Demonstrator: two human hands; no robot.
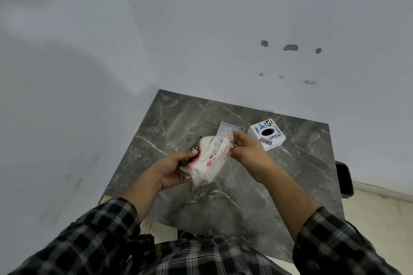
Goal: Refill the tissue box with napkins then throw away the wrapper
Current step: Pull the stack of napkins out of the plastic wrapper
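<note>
You hold the napkin pack [206, 158] above the middle of the grey marble desk [178, 118], lifted clear of its surface. It is a soft white stack in a clear plastic wrapper [229, 135] printed with red and pink marks and some small lettering (too small to read). The pack tilts, its far end raised toward the boxes and its near end sagging low.

Your left hand [173, 168] cups the near, lower end from beneath, fingers [190, 154] curled closed around the side of the pack. Your right hand [248, 152] pinches the loose top of the wrapper at the far end, fingertips closed on the plastic, which stands up a little above them.

Just behind the pack, partly hidden by it, the open white tissue box base [231, 128] sits on the desk. To its right, apart from it, lies the white lid [267, 134] with a round black hole and printed stickers. Both checked sleeves [107, 225] reach in from below.
</note>
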